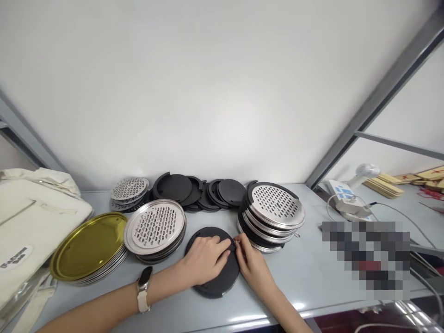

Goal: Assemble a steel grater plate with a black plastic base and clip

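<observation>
A round black disc (217,283) lies flat on the table in front of me. My left hand (205,259) presses on its top with curled fingers, the index finger and thumb pointing to the disc's right edge. At that edge my right hand (250,259) is closed in a pinch on a small shiny metal piece (236,243), mostly hidden by the fingertips. Right behind my right hand stands a stack of round metal graters (275,206) with black rims, a small ring (297,235) sticking out at its side. Another grater stack (154,226) is left of the disc.
Loose black discs (231,192) and small grater plates (129,189) lie along the wall. Gold round lids (90,245) are piled at left beside a cream bag (38,222). At right are a white device (347,196) with cables and a pixelated patch.
</observation>
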Action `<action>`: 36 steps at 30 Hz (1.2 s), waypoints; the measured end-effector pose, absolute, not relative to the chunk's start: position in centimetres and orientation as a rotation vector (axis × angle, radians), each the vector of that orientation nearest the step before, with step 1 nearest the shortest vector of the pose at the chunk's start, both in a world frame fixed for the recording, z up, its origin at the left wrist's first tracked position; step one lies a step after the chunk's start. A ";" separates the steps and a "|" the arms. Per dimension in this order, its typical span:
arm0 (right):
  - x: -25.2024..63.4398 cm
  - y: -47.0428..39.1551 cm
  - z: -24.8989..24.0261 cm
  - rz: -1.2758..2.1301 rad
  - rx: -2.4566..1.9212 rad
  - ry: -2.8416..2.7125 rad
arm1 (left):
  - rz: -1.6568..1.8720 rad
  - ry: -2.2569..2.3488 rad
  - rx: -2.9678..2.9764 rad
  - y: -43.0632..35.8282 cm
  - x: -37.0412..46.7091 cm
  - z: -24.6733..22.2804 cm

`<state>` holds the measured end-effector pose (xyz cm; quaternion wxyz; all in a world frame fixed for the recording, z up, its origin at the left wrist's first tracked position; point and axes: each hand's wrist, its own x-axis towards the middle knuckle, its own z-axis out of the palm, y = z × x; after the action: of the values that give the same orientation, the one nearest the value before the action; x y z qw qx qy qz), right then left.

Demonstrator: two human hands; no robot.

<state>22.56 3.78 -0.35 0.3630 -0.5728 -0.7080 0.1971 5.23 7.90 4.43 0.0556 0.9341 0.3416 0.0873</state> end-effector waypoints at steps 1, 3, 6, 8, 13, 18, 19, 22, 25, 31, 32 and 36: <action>22.6 3.8 -0.3 0.505 -1.476 -1.827 | 0.267 1.042 2.837 7.8 5.2 4.4; 22.6 3.7 -0.3 0.510 -1.476 -1.835 | 0.263 1.052 2.842 7.8 5.2 4.3; 22.6 3.6 -0.2 0.514 -1.463 -1.845 | 0.246 1.070 2.851 7.7 5.2 4.3; 22.6 3.6 -0.2 0.508 -1.463 -1.850 | 0.237 1.073 2.858 7.7 5.2 4.3; 22.5 3.3 0.3 0.517 -1.482 -1.854 | 0.234 1.093 2.855 7.8 5.2 4.3; 22.6 3.3 0.4 0.545 -1.488 -1.850 | 0.223 1.087 2.829 7.9 5.3 4.2; 22.6 3.4 0.3 0.551 -1.493 -1.847 | 0.224 1.086 2.825 7.9 5.3 4.2; 22.7 3.5 0.2 0.574 -1.502 -1.823 | 0.227 1.100 2.821 8.0 5.4 4.1; 22.7 3.5 0.2 0.606 -1.495 -1.807 | 0.232 1.105 2.815 8.0 5.5 4.0; 22.8 3.4 0.2 0.645 -1.500 -1.791 | 0.247 1.109 2.813 8.0 5.5 3.8; 22.8 3.4 0.2 0.646 -1.494 -1.788 | 0.245 1.111 2.815 8.0 5.5 3.7; 22.8 3.5 0.2 0.648 -1.467 -1.781 | 0.237 1.124 2.824 8.1 5.6 3.7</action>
<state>22.81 3.46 0.15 0.3640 -0.5702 -0.6921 0.2518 5.57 8.12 3.74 0.0465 0.9253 0.3682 0.0778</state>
